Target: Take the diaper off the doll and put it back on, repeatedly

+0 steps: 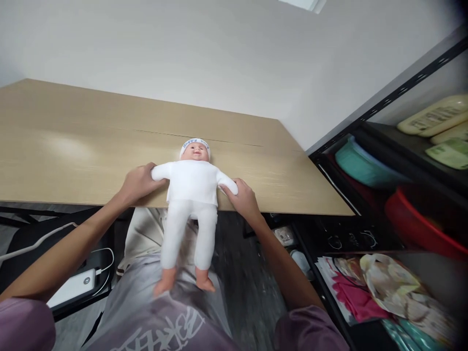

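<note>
A baby doll (193, 183) in a white top, white trousers and a white cap with blue lettering lies face up at the front edge of the wooden table (91, 131). Its head and upper body are over the tabletop, while its legs hang past the edge toward my lap, bare feet showing. My left hand (141, 183) is closed round the end of the doll's sleeve on the left side of the picture. On the other side, my right hand (242, 196) grips the opposite sleeve. Both doll hands are hidden from sight.
To the right stands a black shelf rack (387, 131) with a teal basin (365, 163), a red basin (420, 219) and yellow packages (435, 117). Plastic bags and a pink cloth (360, 297) fill a lower shelf. A white power bank (75, 287) with a cable lies at lower left.
</note>
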{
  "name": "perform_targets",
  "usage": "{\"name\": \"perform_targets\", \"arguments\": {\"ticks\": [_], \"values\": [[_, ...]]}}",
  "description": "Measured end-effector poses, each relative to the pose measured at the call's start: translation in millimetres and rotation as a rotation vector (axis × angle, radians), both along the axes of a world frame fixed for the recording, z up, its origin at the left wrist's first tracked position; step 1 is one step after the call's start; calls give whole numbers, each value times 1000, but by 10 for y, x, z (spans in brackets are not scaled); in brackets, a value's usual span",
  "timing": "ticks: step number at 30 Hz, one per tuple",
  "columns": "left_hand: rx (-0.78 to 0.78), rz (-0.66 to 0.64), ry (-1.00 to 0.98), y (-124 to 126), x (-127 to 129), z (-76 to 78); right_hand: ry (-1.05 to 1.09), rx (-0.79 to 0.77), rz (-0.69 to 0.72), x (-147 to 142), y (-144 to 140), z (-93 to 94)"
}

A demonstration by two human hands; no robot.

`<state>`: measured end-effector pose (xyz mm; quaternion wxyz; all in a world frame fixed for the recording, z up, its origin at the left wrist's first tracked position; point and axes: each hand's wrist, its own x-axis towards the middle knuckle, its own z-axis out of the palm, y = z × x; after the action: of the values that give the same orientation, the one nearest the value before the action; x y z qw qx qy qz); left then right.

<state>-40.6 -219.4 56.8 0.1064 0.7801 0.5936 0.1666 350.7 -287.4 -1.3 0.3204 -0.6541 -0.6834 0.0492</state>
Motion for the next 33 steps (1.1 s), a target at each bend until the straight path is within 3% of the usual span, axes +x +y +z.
{"name": "perform_targets", "arguments": {"ticks": [6, 12, 19, 26, 29, 33], "values": [[167, 75, 142, 520, -43, -224, -4, 35, 20, -14, 506, -117], [269, 127, 161, 1291, -19, -416, -68, 67, 1, 61, 1420, -223], [319, 169, 55, 2305, 59, -440, -63, 157, 44, 177, 2499, -263], [353, 200, 90, 3206, 141, -457, -59, 228, 67, 243, 3396, -248], [384, 189, 117, 3432, 173, -483, -110, 264, 48, 279, 3597, -268], [438, 125, 121, 3459, 174, -523, -187, 266, 41, 390, 3527, -304]]}}
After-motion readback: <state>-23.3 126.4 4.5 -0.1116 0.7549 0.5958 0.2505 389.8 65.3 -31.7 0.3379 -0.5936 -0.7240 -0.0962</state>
